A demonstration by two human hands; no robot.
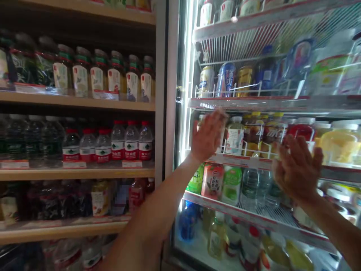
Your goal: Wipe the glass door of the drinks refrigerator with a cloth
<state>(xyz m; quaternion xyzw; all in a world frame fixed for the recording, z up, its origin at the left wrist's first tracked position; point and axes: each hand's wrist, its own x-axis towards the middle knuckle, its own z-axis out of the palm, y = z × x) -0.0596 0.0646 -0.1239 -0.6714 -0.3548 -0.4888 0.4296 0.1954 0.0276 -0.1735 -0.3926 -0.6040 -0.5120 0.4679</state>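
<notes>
Both my arms reach toward a lit drinks fridge whose front looks like a glass door with faint reflections (207,105). My left hand (208,134) is raised flat, fingers stretched, slightly blurred, holding nothing. It hides part of the row with a white-capped bottle (235,135). My right hand (299,169) is also open with fingers apart and empty, in front of the middle shelves. Near its fingertips are a red drink bottle (303,130) and a large yellow drink bottle (340,143). Whether either palm touches the glass, I cannot tell.
Wooden shelves (76,174) to the left bear several red-capped water bottles (131,141) and tea bottles (81,71). A grey upright post (161,94) divides them from the fridge. Cans (226,79) stand on the fridge's upper shelf; more bottles (217,235) fill its bottom.
</notes>
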